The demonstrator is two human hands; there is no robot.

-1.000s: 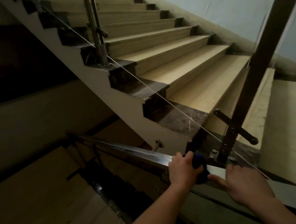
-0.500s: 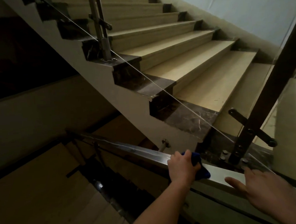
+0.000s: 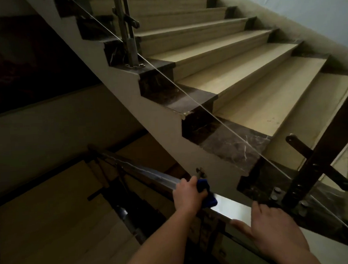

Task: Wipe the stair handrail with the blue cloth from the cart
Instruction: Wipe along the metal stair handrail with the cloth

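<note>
Your left hand [image 3: 188, 194] curls tight around the bunched blue cloth [image 3: 208, 197], pressing it onto the flat, shiny metal handrail [image 3: 230, 207], while your right hand [image 3: 276, 225] lies spread and flat on the rail nearer you, below the tan stone stairs [image 3: 236, 71]

The handrail [image 3: 232, 208] bears the blue cloth [image 3: 208, 197] and both hands.

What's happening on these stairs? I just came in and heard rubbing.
A person is wiping the metal handrail. The left hand presses a blue cloth onto the rail's top, and the right hand rests flat on the rail nearer the person, beside the dark post. The rail runs on down the lower flight.
</note>
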